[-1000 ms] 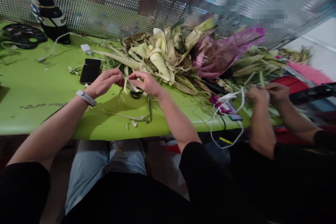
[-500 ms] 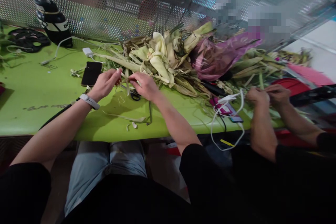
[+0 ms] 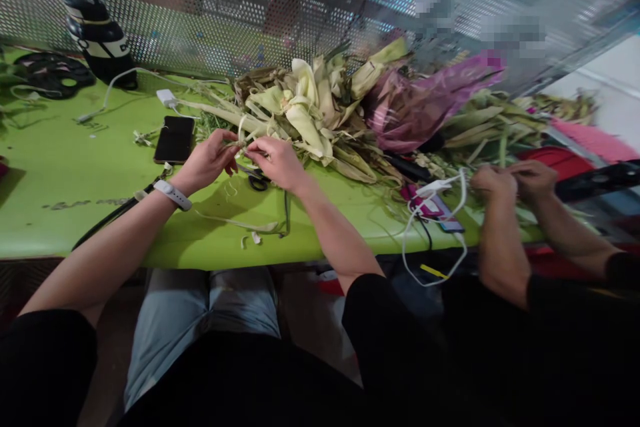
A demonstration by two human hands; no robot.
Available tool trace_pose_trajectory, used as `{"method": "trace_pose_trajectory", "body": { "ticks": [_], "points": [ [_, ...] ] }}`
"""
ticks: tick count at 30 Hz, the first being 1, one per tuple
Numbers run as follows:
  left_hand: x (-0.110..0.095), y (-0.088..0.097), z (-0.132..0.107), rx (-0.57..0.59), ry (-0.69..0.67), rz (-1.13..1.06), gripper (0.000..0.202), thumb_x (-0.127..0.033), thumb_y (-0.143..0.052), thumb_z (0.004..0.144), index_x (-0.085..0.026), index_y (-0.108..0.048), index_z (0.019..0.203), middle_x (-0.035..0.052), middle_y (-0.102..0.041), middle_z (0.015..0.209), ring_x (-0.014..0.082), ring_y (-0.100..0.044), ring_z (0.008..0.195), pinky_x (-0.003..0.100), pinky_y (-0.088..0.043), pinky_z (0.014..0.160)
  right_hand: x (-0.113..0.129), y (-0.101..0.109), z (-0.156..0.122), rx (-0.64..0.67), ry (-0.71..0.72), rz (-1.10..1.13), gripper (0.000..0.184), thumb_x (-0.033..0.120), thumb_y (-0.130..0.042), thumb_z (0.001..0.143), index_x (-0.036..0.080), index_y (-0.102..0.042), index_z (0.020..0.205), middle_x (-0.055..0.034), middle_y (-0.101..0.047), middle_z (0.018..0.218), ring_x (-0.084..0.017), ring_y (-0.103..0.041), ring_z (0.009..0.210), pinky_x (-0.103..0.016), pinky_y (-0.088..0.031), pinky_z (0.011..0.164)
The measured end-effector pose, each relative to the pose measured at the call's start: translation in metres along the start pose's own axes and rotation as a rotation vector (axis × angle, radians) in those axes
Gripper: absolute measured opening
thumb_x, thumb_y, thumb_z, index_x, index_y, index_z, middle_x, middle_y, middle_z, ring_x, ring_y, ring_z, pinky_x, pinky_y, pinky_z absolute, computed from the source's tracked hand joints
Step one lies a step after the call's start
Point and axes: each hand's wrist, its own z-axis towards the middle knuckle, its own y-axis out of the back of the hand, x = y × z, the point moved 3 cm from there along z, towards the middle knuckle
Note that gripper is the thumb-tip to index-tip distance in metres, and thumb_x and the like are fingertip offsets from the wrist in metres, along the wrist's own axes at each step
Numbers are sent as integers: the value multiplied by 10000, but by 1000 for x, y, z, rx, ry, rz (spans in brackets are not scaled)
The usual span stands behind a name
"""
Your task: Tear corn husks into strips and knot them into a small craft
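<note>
My left hand and my right hand meet over the green table. Between their pinched fingertips is a pale strip of corn husk, its upper end curving up above the fingers. Each hand is closed on it; the rest of the strip is hidden by my fingers. Just behind lies a heap of corn husks, cream and dry brown. Below my right hand sit dark-handled scissors. A loose thin husk strip lies nearer the table edge.
A black phone, a white adapter and a bottle stand or lie at left. A purple plastic bag rests on the husks. At right, a co-worker's hands work beside a cabled phone.
My left hand has turned inward and come closer to my right hand, its fingers now at the husk strip. The strip's end now curls upward. My right hand has barely moved.
</note>
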Motion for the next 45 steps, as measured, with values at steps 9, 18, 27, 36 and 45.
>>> {"method": "trace_pose_trajectory", "body": {
  "ticks": [9,18,27,36,45],
  "points": [
    [-7,-2,-4,77,-34,26,372,-472,-542,948,-125,-636,1045,83,-717,791,142,-675,640,203,-499,496,-2,-3,-2,-52,10,-67,213,340,-528,991,190,-674,948,-57,-692,924,-182,-612,831,-319,-456,780],
    [-13,-1,-8,-37,-45,158,166,-294,-586,886,-140,-635,926,32,-704,663,123,-645,524,194,-486,468,6,-7,-4,-16,19,-163,261,355,-485,1012,184,-667,938,-66,-677,897,-192,-596,823,-316,-430,745],
    [-16,5,-6,-56,-66,286,156,-305,-581,875,-155,-622,865,17,-687,633,102,-578,479,206,-436,483,7,-6,-3,-13,9,-78,259,376,-492,995,190,-647,901,-58,-675,876,-188,-597,812,-326,-445,759],
    [-9,-8,-5,216,-161,309,256,-398,-540,895,-154,-619,885,39,-663,761,138,-556,651,243,-432,614,7,-6,1,-160,-83,234,382,576,-616,880,197,-660,864,-58,-632,957,-188,-607,984,-357,-478,955],
    [-18,-5,-4,242,-85,107,325,-436,-568,891,-160,-690,770,-17,-522,574,98,-415,508,231,-329,513,-3,-28,-1,-247,-360,575,301,540,-665,854,241,-700,856,-29,-664,964,-154,-641,944,-314,-532,902]
  ]
}}
